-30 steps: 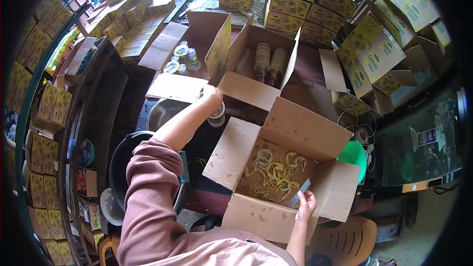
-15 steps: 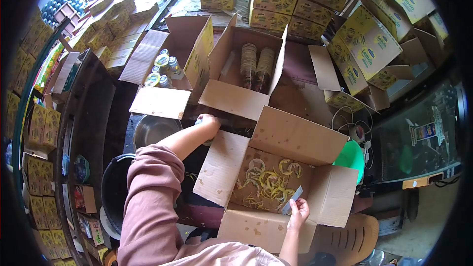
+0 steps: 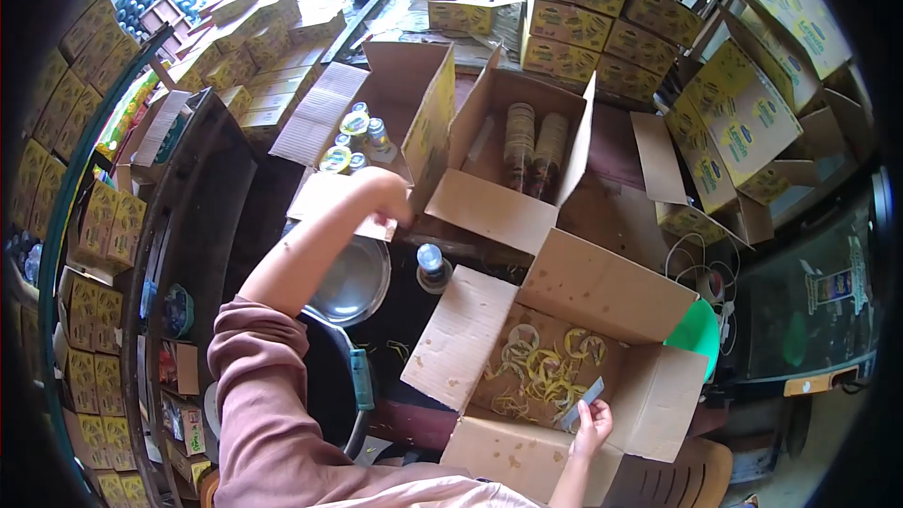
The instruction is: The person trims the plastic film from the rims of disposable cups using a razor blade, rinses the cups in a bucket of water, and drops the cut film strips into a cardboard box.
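My right hand (image 3: 590, 428) pinches a thin grey blade-like strip (image 3: 583, 403) over the near flap of an open carton (image 3: 458, 339). Inside that carton lie yellow and whitish ring-shaped strips (image 3: 541, 367), tangled together. My left hand (image 3: 388, 199) is raised, wrist bent, at the front flap of another carton (image 3: 324, 198) holding several lidded cups (image 3: 336, 159). Its fingers point down and are mostly hidden and blurred. Between the cartons stands a clear, bluish-topped container (image 3: 432, 268) on a round base, apart from both hands.
A steel bowl (image 3: 362, 287) and a dark bucket (image 3: 329, 395) sit under my left arm. Another open carton (image 3: 489, 205) holds tall stacks of cups (image 3: 520, 146). A green basin (image 3: 696, 334) is beside the near carton. Stacked yellow boxes (image 3: 574, 28) stand behind.
My left hand has left the bluish-topped container and moved up and left toward the carton of lidded cups. My right hand still holds the strip. The view has shifted, moving the scene rightward.
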Action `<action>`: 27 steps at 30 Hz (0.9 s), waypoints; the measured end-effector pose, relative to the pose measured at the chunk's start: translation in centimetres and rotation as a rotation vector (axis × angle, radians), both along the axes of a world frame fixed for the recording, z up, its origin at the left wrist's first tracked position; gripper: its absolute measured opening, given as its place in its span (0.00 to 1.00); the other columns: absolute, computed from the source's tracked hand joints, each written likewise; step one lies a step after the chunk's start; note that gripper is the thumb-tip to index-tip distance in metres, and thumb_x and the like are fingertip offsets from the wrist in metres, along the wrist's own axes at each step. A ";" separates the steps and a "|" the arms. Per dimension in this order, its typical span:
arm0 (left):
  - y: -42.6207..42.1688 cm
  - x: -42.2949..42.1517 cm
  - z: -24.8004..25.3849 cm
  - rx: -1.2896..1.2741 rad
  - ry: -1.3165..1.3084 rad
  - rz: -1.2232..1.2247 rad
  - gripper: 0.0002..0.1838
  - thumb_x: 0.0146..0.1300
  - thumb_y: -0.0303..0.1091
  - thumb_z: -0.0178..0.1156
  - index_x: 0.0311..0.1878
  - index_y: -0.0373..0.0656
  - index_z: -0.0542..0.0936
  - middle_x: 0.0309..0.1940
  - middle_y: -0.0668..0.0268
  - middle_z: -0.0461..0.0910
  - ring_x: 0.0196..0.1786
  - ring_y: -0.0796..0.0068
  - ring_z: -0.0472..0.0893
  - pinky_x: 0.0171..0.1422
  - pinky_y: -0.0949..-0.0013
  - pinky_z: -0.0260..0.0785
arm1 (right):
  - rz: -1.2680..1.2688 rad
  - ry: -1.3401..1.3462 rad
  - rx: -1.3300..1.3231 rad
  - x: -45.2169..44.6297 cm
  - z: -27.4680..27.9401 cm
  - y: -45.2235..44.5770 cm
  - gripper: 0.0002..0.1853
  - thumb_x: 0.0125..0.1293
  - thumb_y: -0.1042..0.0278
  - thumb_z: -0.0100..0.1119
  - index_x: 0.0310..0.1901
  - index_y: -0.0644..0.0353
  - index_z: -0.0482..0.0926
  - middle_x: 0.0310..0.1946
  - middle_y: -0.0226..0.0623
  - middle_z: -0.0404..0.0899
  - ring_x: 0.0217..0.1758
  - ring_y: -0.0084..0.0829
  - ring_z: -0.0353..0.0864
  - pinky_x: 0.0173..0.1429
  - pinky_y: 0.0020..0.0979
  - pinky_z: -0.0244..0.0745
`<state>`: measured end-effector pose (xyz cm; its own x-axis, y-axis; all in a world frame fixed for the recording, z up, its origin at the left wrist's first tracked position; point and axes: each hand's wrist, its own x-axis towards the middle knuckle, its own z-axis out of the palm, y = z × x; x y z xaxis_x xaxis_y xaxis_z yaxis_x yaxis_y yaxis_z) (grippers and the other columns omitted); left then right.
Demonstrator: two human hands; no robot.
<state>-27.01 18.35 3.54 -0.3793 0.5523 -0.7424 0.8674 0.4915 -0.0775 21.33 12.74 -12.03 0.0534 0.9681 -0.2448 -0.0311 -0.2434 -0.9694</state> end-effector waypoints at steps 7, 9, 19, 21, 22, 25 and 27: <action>-3.0 -13.9 -5.3 0.451 0.295 0.324 0.26 0.49 0.43 0.59 0.51 0.41 0.73 0.43 0.54 0.77 0.47 0.62 0.77 0.52 0.64 0.69 | -0.024 -0.003 0.001 -1.3 0.8 -0.9 0.08 0.53 0.82 0.58 0.35 0.63 0.72 0.29 0.29 0.75 0.31 0.17 0.71 0.38 0.18 0.67; -2.0 -15.7 -8.1 0.624 0.372 0.322 0.31 0.49 0.44 0.60 0.56 0.41 0.66 0.51 0.54 0.70 0.55 0.60 0.71 0.57 0.60 0.65 | -0.046 -0.021 0.003 -2.1 0.9 -1.2 0.08 0.52 0.83 0.58 0.34 0.64 0.73 0.28 0.29 0.73 0.30 0.17 0.71 0.37 0.18 0.68; 1.5 -17.4 -19.9 0.695 0.671 -0.096 0.10 0.48 0.34 0.57 0.35 0.45 0.80 0.40 0.57 0.76 0.50 0.56 0.71 0.55 0.57 0.62 | -0.098 -0.193 -0.017 -3.6 1.1 -2.0 0.10 0.51 0.78 0.64 0.35 0.64 0.74 0.27 0.25 0.71 0.29 0.17 0.67 0.35 0.18 0.65; 1.2 -18.1 -19.3 0.803 0.623 -0.127 0.05 0.47 0.32 0.57 0.28 0.48 0.80 0.35 0.60 0.77 0.48 0.59 0.71 0.52 0.60 0.63 | -0.100 -0.191 -0.005 -3.6 1.3 -1.9 0.10 0.51 0.78 0.64 0.36 0.64 0.74 0.27 0.25 0.71 0.29 0.18 0.68 0.35 0.19 0.65; 0.8 -18.0 -18.8 0.849 0.598 -0.144 0.04 0.47 0.32 0.57 0.25 0.49 0.80 0.32 0.62 0.77 0.47 0.61 0.71 0.51 0.61 0.63 | -0.097 -0.176 -0.009 -3.6 1.6 -2.0 0.10 0.51 0.78 0.64 0.36 0.64 0.74 0.27 0.25 0.71 0.29 0.18 0.68 0.35 0.19 0.65; 0.1 -17.2 -16.0 0.833 0.470 -0.135 0.11 0.47 0.34 0.59 0.36 0.46 0.78 0.40 0.57 0.74 0.50 0.59 0.71 0.52 0.59 0.65 | -0.077 -0.142 -0.011 -4.0 2.3 -2.3 0.10 0.52 0.78 0.63 0.36 0.64 0.74 0.28 0.26 0.72 0.30 0.18 0.68 0.36 0.19 0.65; 0.2 -16.7 -14.3 0.931 0.349 -0.076 0.17 0.50 0.34 0.58 0.46 0.43 0.73 0.47 0.54 0.70 0.54 0.56 0.70 0.56 0.58 0.65 | -0.064 -0.146 0.007 -3.8 2.2 -2.3 0.10 0.52 0.77 0.63 0.36 0.64 0.74 0.29 0.26 0.72 0.31 0.18 0.69 0.36 0.18 0.66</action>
